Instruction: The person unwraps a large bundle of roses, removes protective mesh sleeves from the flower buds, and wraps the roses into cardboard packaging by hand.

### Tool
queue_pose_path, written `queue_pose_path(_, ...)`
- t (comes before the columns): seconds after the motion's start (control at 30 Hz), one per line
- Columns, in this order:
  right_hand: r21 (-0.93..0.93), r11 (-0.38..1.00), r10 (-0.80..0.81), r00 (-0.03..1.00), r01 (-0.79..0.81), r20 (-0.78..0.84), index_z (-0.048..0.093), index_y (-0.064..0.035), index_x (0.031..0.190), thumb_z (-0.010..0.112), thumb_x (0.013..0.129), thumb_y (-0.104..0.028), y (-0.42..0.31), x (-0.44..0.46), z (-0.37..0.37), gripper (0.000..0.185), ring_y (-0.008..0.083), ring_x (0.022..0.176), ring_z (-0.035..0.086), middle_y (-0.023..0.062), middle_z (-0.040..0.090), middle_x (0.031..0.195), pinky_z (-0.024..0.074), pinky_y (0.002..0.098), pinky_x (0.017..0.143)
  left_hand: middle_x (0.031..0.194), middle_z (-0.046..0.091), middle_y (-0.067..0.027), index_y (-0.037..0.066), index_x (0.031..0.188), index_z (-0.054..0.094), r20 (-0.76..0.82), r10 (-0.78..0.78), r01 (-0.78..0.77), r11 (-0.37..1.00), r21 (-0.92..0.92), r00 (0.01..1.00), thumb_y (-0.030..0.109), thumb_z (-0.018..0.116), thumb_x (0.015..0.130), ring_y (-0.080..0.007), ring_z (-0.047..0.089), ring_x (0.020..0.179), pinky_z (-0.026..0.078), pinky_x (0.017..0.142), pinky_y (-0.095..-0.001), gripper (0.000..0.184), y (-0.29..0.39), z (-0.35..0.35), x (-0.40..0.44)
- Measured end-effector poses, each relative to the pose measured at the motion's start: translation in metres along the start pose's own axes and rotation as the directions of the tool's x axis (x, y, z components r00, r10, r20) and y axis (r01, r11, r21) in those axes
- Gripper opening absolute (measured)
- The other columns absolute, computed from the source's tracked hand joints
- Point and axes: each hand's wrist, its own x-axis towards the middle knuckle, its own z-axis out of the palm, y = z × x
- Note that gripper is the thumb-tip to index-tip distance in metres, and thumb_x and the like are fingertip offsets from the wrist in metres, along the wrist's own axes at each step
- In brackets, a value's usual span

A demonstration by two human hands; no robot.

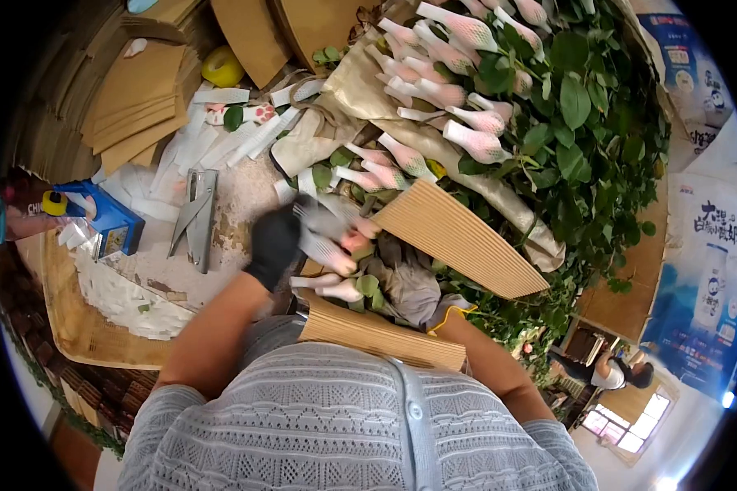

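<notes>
My left hand (272,244), in a black glove, reaches in from the left, its fingers blurred and closed around a pale net-sleeved rose (329,214). Just below are more sleeved roses (326,252) with pinkish heads. My right hand (405,282), in a grey glove with a yellow cord at the wrist (457,314), lies over the stem side of this small bunch. Its fingers look curled, and what lies under them is hidden. One corrugated cardboard sheet (458,237) slants beyond the right hand; another corrugated cardboard piece (377,334) lies against my body.
A large pile of net-sleeved roses (467,131) with leafy stems (590,123) fills the upper right. At left are a metal stapler (195,219), a blue tape dispenser (110,219), white sleeves (213,143) and cardboard stacks (135,102). Another person (614,372) is far right.
</notes>
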Motion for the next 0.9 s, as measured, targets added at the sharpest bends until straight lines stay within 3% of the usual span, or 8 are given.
queue_pose_path(0.13,0.017,1.000,-0.021,1.000,0.021,0.021,0.054,-0.0168,0.124,0.065,0.071,-0.046,0.000,0.001,-0.003,0.061,0.0413,0.127,0.031,0.0187,0.031,0.140,0.0239,0.0530,0.102,0.092,0.065,-0.0145,0.015,0.100,0.067,0.150,-0.109,0.045,0.925,0.378,0.983,0.022,0.061,0.085,-0.0298,0.064,0.082,0.049,0.065,-0.0423,0.018,-0.025,-0.130,0.042)
queue_pose_path(0.2,-0.065,0.994,-0.088,0.996,0.085,-0.033,0.052,-0.0178,0.129,0.065,0.072,-0.044,0.002,0.003,0.000,0.064,0.0407,0.127,0.032,0.0186,0.032,0.140,0.0221,0.0517,0.103,0.116,0.056,-0.0120,0.010,0.117,0.060,0.106,0.383,-0.370,0.725,0.580,0.918,0.021,0.074,0.069,-0.0290,0.050,0.114,0.039,0.097,-0.0436,0.051,0.009,-0.166,0.025)
queue_pose_path(0.4,-0.066,0.997,0.045,0.991,-0.037,0.123,0.045,-0.0211,0.135,0.056,0.082,-0.050,0.000,0.003,0.001,0.061,0.0402,0.126,0.033,0.0159,0.029,0.143,0.0295,0.0519,0.100,0.086,0.064,-0.0120,0.005,0.095,0.060,0.771,0.231,0.062,0.942,-0.330,0.593,0.015,0.071,0.081,-0.0273,0.063,0.078,0.049,0.072,-0.0349,0.020,0.014,-0.093,-0.002)
queue_pose_path(0.53,-0.166,0.986,0.024,0.992,-0.004,0.121,0.044,-0.0188,0.135,0.059,0.078,-0.045,-0.006,0.002,-0.007,0.065,0.0392,0.125,0.034,0.0166,0.032,0.140,0.0273,0.0508,0.102,0.080,0.063,-0.0121,0.003,0.087,0.060,0.767,0.224,0.309,0.820,-0.482,0.601,0.008,0.067,0.081,-0.0280,0.062,0.071,0.048,0.068,-0.0351,0.011,0.013,-0.071,-0.006)
queue_pose_path(0.67,0.060,0.998,0.011,0.999,-0.013,0.034,0.042,-0.0137,0.135,0.059,0.080,-0.038,0.001,0.011,0.002,0.063,0.0387,0.124,0.036,0.0177,0.037,0.136,0.0260,0.0492,0.104,0.073,0.059,-0.0142,0.001,0.080,0.058,0.493,0.359,-0.028,0.829,-0.558,0.793,-0.003,0.060,0.073,-0.0243,0.059,0.070,0.046,0.067,-0.0334,0.008,-0.005,-0.086,0.000)
queue_pose_path(0.73,-0.045,0.999,-0.028,1.000,0.028,0.001,0.043,-0.0142,0.135,0.056,0.083,-0.037,-0.003,0.010,-0.002,0.059,0.0384,0.123,0.037,0.0179,0.039,0.135,0.0265,0.0478,0.104,0.075,0.057,-0.0138,0.000,0.078,0.058,0.576,0.111,0.076,0.954,-0.290,0.810,0.002,0.064,0.072,-0.0280,0.057,0.070,0.045,0.068,-0.0354,0.009,-0.040,-0.138,0.024)
queue_pose_path(0.8,-0.023,1.000,0.019,1.000,-0.019,0.008,0.042,-0.0141,0.136,0.055,0.084,-0.036,0.002,0.005,0.006,0.058,0.0382,0.123,0.038,0.0178,0.039,0.135,0.0273,0.0474,0.104,0.075,0.056,-0.0106,0.005,0.084,0.065,0.250,0.332,-0.387,0.897,0.214,0.909,0.008,0.070,0.068,-0.0312,0.057,0.077,0.045,0.072,-0.0384,0.017,-0.030,-0.176,0.027)
queue_pose_path(0.9,-0.032,0.999,0.038,0.996,-0.036,0.077,0.043,-0.0145,0.136,0.057,0.082,-0.035,-0.005,0.006,-0.002,0.060,0.0390,0.122,0.038,0.0180,0.039,0.135,0.0273,0.0491,0.103,0.079,0.057,-0.0109,0.007,0.091,0.068,0.213,0.441,-0.401,0.893,-0.206,0.872,0.008,0.069,0.070,-0.0305,0.056,0.079,0.044,0.075,-0.0404,0.021,-0.001,-0.129,0.024)
